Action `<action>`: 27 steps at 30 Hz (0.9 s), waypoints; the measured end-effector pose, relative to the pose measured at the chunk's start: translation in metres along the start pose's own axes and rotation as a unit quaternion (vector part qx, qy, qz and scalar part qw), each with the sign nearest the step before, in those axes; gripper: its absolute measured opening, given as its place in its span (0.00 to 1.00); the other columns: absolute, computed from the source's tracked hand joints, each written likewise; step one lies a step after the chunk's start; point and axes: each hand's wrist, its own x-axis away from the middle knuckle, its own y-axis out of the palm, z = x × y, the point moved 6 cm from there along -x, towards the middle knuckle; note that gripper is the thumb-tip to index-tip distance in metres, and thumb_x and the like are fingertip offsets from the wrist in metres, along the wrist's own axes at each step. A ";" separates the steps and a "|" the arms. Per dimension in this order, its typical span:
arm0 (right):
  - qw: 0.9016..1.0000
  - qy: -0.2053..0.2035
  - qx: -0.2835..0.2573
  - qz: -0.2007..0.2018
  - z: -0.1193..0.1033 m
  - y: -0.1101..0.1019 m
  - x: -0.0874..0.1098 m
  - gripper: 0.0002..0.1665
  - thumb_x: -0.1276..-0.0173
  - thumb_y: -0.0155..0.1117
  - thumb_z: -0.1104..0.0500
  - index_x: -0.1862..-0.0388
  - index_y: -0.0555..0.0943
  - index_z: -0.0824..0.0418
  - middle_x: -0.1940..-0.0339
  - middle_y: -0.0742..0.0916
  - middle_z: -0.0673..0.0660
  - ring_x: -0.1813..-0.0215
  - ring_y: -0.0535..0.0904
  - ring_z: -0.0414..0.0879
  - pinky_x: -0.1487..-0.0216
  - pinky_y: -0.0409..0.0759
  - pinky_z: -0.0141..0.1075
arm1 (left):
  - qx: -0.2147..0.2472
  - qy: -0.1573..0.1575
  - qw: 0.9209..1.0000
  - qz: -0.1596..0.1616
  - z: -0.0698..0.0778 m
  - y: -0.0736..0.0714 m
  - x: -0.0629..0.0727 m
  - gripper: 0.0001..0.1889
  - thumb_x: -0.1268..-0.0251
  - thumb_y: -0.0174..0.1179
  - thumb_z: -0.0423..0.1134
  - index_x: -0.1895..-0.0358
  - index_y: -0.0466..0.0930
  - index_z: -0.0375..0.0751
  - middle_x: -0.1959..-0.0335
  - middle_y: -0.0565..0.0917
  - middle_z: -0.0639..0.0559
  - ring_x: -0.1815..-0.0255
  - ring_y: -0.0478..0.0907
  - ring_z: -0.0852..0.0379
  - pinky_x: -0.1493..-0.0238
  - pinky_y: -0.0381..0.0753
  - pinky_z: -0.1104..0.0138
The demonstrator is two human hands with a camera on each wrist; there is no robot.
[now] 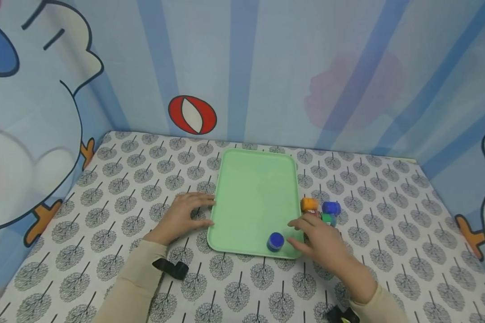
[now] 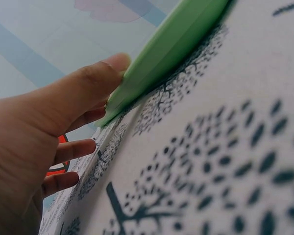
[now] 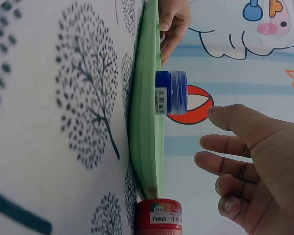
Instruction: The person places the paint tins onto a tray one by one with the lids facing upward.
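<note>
The right hand (image 1: 321, 240) hovers at the near right corner of the green tray (image 1: 254, 179), its fingers loosely spread and holding nothing; the blue jar (image 1: 275, 241) stands upright on the tray just to the left of the fingertips, near but apart from them, as the right wrist view shows a gap between jar and fingers. This hand is clearly the nearer one to the jar; the left hand (image 1: 183, 215) lies at the left edge of the tray, fingers relaxed and touching the rim. The long axis of the tray runs away from the person. Just beside the tray's right edge stand an orange jar (image 1: 309, 204), another blue one (image 1: 331, 207), a green one (image 1: 328, 219) and probably a red one, mostly hidden behind the fingers. The table (image 1: 388, 215) wears a cloth with a tree pattern; cartoon-printed blue walls close it on three sides.
</note>
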 end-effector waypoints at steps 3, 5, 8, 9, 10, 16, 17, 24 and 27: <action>1.000 0.002 -0.011 0.003 0.003 -0.002 0.000 0.18 0.44 0.73 0.54 0.56 0.83 0.59 0.66 0.82 0.50 0.70 0.74 0.37 0.71 0.77 0.26 | 0.001 -0.006 1.000 -0.007 -0.002 -0.001 0.000 0.29 0.48 0.70 0.53 0.40 0.79 0.51 0.35 0.76 0.53 0.31 0.68 0.46 0.29 0.62 0.44; 1.000 0.002 -0.011 0.002 0.006 -0.001 0.000 0.18 0.44 0.73 0.54 0.56 0.83 0.60 0.67 0.81 0.50 0.70 0.74 0.37 0.70 0.77 0.26 | 0.003 -0.011 1.000 -0.013 -0.004 0.000 0.000 0.30 0.48 0.70 0.53 0.40 0.78 0.51 0.34 0.76 0.53 0.31 0.68 0.46 0.28 0.60 0.44; 1.000 0.008 -0.005 0.006 0.009 -0.002 0.003 0.17 0.44 0.73 0.54 0.57 0.84 0.60 0.68 0.81 0.50 0.69 0.73 0.37 0.69 0.78 0.28 | 0.004 -0.013 1.000 -0.016 -0.003 0.002 0.003 0.30 0.49 0.70 0.53 0.40 0.78 0.51 0.34 0.76 0.53 0.31 0.68 0.45 0.28 0.59 0.43; 1.000 0.010 -0.002 0.008 0.010 -0.002 0.005 0.17 0.44 0.73 0.54 0.57 0.84 0.60 0.67 0.82 0.50 0.68 0.74 0.37 0.69 0.79 0.30 | 0.008 -0.014 1.000 -0.017 -0.003 0.003 0.003 0.30 0.49 0.70 0.53 0.40 0.78 0.51 0.34 0.76 0.53 0.31 0.68 0.45 0.28 0.59 0.43; 1.000 0.014 0.001 0.009 0.011 -0.002 0.006 0.17 0.44 0.73 0.54 0.58 0.84 0.60 0.67 0.82 0.49 0.68 0.74 0.37 0.67 0.80 0.31 | 0.007 -0.012 1.000 -0.016 -0.003 0.004 0.004 0.30 0.49 0.70 0.53 0.40 0.78 0.51 0.34 0.76 0.53 0.31 0.68 0.45 0.28 0.60 0.42; 0.999 0.014 -0.006 0.029 0.019 -0.005 0.013 0.16 0.44 0.73 0.55 0.57 0.84 0.60 0.58 0.86 0.55 0.59 0.80 0.45 0.57 0.84 0.41 | 0.006 -0.013 1.000 -0.015 -0.003 0.006 0.005 0.30 0.50 0.70 0.54 0.40 0.78 0.51 0.34 0.76 0.54 0.31 0.68 0.46 0.27 0.59 0.43; 0.999 0.014 -0.007 0.032 0.022 -0.005 0.014 0.16 0.44 0.73 0.56 0.57 0.84 0.60 0.56 0.87 0.56 0.57 0.81 0.46 0.55 0.84 0.42 | 0.006 -0.015 1.000 -0.016 -0.003 0.006 0.004 0.31 0.50 0.70 0.54 0.40 0.78 0.52 0.34 0.76 0.55 0.30 0.68 0.47 0.27 0.59 0.43; 0.998 0.016 0.005 0.054 0.034 -0.008 0.015 0.17 0.48 0.75 0.57 0.58 0.84 0.57 0.58 0.88 0.53 0.59 0.78 0.44 0.58 0.80 0.40 | 0.009 -0.012 1.000 -0.009 -0.002 0.003 0.002 0.30 0.50 0.70 0.53 0.40 0.78 0.51 0.34 0.76 0.55 0.31 0.68 0.47 0.27 0.59 0.44; 0.998 0.017 0.015 0.063 0.037 -0.010 0.015 0.18 0.50 0.76 0.57 0.59 0.84 0.57 0.60 0.88 0.53 0.60 0.77 0.44 0.60 0.78 0.39 | 0.010 -0.010 1.000 -0.006 -0.001 0.001 0.001 0.30 0.50 0.70 0.53 0.40 0.79 0.52 0.34 0.76 0.54 0.31 0.68 0.47 0.27 0.59 0.44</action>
